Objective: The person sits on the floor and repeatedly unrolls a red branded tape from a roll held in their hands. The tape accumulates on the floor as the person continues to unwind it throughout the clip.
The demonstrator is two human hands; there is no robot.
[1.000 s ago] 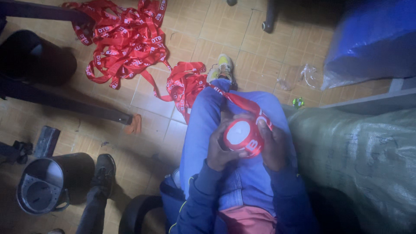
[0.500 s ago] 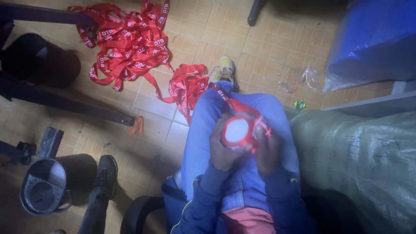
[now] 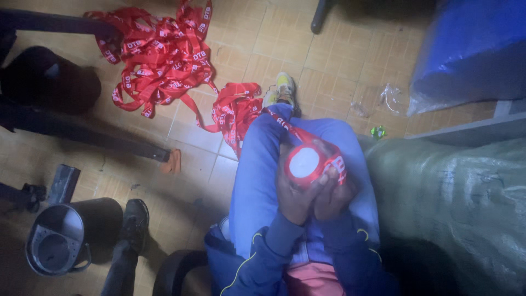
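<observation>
Both my hands hold a round roll of red printed ribbon (image 3: 306,163) over my lap. My left hand (image 3: 294,192) cups the roll from the left and below. My right hand (image 3: 332,193) presses against its lower right side, fingers wrapped over the outer ribbon layer. From the roll a ribbon strand (image 3: 285,127) runs across my blue trouser knee down to a red ribbon heap (image 3: 233,112) on the tiled floor. A bigger tangle of the same ribbon (image 3: 156,55) lies farther away at the upper left.
A dark plastic jug (image 3: 60,244) stands at the lower left beside another person's black shoe (image 3: 133,218). A dark metal bar (image 3: 93,137) crosses the floor on the left. A grey-green sack (image 3: 455,208) fills the right, with a blue sheet (image 3: 471,49) above it.
My hands have turned the roll, so its white face now points more to the upper left. My fingers have shifted lower under it. The view moved slightly.
</observation>
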